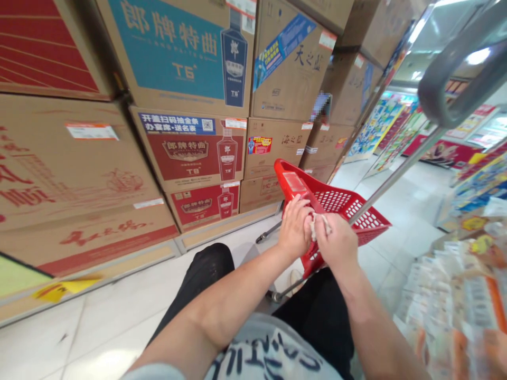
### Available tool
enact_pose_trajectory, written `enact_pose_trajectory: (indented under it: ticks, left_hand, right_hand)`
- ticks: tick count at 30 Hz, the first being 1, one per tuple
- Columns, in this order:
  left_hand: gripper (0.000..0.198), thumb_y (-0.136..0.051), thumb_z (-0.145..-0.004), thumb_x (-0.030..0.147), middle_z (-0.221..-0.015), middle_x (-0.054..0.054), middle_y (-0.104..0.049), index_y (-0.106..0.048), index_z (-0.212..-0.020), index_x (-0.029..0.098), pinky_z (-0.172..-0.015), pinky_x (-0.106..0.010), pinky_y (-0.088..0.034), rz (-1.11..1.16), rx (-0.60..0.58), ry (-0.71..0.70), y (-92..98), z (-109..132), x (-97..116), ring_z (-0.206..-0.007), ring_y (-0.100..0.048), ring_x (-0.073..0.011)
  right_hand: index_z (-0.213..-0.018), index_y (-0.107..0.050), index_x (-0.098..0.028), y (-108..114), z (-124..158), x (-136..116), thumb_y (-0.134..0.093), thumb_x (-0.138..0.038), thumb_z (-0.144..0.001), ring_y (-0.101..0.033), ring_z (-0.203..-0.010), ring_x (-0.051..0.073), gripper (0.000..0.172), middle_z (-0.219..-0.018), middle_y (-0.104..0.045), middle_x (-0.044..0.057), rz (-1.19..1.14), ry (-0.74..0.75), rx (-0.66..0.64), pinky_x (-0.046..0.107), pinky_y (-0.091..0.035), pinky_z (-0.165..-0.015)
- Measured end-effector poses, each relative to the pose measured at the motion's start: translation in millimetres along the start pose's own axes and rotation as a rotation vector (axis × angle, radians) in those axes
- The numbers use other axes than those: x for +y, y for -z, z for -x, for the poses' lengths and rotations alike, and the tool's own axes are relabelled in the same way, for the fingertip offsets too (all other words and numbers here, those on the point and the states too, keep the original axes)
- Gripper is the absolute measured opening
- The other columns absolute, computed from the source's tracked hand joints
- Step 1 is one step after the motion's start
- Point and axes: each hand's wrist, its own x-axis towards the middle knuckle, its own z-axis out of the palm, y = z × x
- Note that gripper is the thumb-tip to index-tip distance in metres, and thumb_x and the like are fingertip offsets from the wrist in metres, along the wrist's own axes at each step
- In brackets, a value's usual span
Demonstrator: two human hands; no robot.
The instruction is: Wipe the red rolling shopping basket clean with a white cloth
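Observation:
A red plastic shopping basket (372, 219) with a perforated wall stands in front of my knees on a wheeled metal frame. My left hand (295, 229) is closed over the near edge of the basket, fingers curled round its red rim. Close beside it, my right hand (338, 240) pinches a crumpled whitish cloth or tissue (320, 226) against the same edge. The cloth lies between the two hands, mostly covered by the fingers. A pale label panel (295, 182) shows on the rim just beyond my left fingertips.
Stacked cardboard cartons (194, 153) line the left side on a low shelf base. The cart's grey handle bar (412, 153) slants up at the right. Packaged goods (451, 279) stand at lower right. White tiled floor (412, 200) runs along the aisle.

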Motion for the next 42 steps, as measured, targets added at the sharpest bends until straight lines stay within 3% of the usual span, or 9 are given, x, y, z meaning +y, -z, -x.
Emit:
enact_pose_trajectory:
  ticks: [3,8,10,15,17,24,31,38,42]
  left_hand:
    - [0.033,-0.024,-0.095,0.025,-0.130,-0.011,-0.050,-0.052,-0.111,0.017,-0.115,-0.049,-0.024,-0.008,-0.011,-0.014,-3.2,0.7,5.3,-0.139,-0.024,-0.0211]
    - [0.033,-0.025,-0.096,0.026,-0.130,-0.011,-0.050,-0.053,-0.109,0.016,-0.116,-0.047,-0.025,-0.017,-0.043,-0.038,-4.9,-1.6,7.4,-0.139,-0.024,-0.0210]
    - [0.033,-0.025,-0.096,0.027,-0.130,-0.011,-0.050,-0.053,-0.109,0.016,-0.116,-0.048,-0.025,-0.008,-0.050,-0.036,-5.2,-2.4,6.6,-0.139,-0.025,-0.0211]
    - [0.031,-0.025,-0.096,0.026,-0.133,-0.010,-0.048,-0.051,-0.111,0.018,-0.115,-0.050,-0.025,0.029,-0.057,-0.019,-8.8,-2.8,4.4,-0.140,-0.023,-0.0213]
    - [0.031,-0.025,-0.096,0.025,-0.132,-0.011,-0.048,-0.051,-0.111,0.018,-0.116,-0.050,-0.025,0.039,-0.053,-0.032,-10.4,-3.7,3.6,-0.139,-0.023,-0.0215]
    - [0.034,-0.021,-0.097,0.028,-0.129,-0.009,-0.050,-0.051,-0.109,0.019,-0.115,-0.050,-0.026,0.032,-0.035,-0.030,-12.0,-6.6,-0.3,-0.137,-0.027,-0.0204]
    - [0.033,-0.023,-0.096,0.026,-0.130,-0.011,-0.050,-0.051,-0.111,0.017,-0.115,-0.050,-0.024,0.031,-0.034,-0.054,-12.4,-3.3,2.6,-0.139,-0.025,-0.0217]
    - [0.035,-0.022,-0.096,0.028,-0.129,-0.009,-0.051,-0.053,-0.110,0.019,-0.114,-0.048,-0.025,0.003,-0.042,-0.027,-3.1,-1.6,3.1,-0.137,-0.027,-0.0211]
    - [0.033,-0.024,-0.095,0.027,-0.127,-0.009,-0.051,-0.052,-0.110,0.019,-0.112,-0.047,-0.024,-0.024,-0.021,-0.045,0.7,5.1,2.7,-0.136,-0.028,-0.0213]
  right_hand:
    - [-0.071,-0.056,-0.019,5.4,-12.3,3.8,-0.044,-0.032,-0.091,-0.052,-0.062,0.016,0.027,-0.067,-0.060,0.004,0.106,-0.073,-0.141,0.027,-0.032,-0.058]
    - [-0.095,-0.057,-0.015,-5.5,22.2,2.1,-0.046,-0.025,-0.090,-0.056,-0.094,0.022,0.015,-0.095,-0.062,0.012,-0.046,0.029,0.245,0.034,-0.040,-0.083]
    - [-0.104,-0.055,-0.015,-3.4,32.2,2.9,-0.048,-0.024,-0.089,-0.053,-0.105,0.023,0.019,-0.106,-0.060,0.014,-0.107,0.082,0.307,0.037,-0.039,-0.089]
    - [-0.085,-0.057,-0.019,13.9,5.6,10.2,-0.039,-0.032,-0.095,-0.055,-0.079,0.018,0.024,-0.081,-0.062,0.006,-0.080,-0.003,-0.025,0.029,-0.040,-0.072]
    - [-0.079,-0.057,-0.019,11.0,-4.1,11.5,-0.038,-0.034,-0.095,-0.055,-0.072,0.017,0.029,-0.074,-0.061,0.005,-0.027,-0.055,-0.062,0.028,-0.038,-0.067]
    - [-0.104,-0.054,-0.017,-21.7,32.0,15.5,-0.053,-0.024,-0.086,-0.055,-0.102,0.024,0.019,-0.104,-0.059,0.014,-0.131,0.089,0.387,0.039,-0.043,-0.086]
    - [-0.087,-0.058,-0.018,-3.3,9.2,20.6,-0.047,-0.028,-0.090,-0.055,-0.077,0.017,0.015,-0.079,-0.061,0.006,-0.054,-0.008,0.120,0.029,-0.041,-0.074]
    - [-0.106,-0.055,-0.014,-7.8,30.5,2.0,-0.048,-0.024,-0.088,-0.053,-0.099,0.024,0.021,-0.103,-0.060,0.015,-0.070,0.060,0.287,0.038,-0.040,-0.087]
    - [-0.094,-0.058,-0.016,0.7,21.9,-2.5,-0.048,-0.026,-0.089,-0.055,-0.088,0.022,0.015,-0.090,-0.062,0.011,-0.008,0.035,0.182,0.034,-0.040,-0.080]
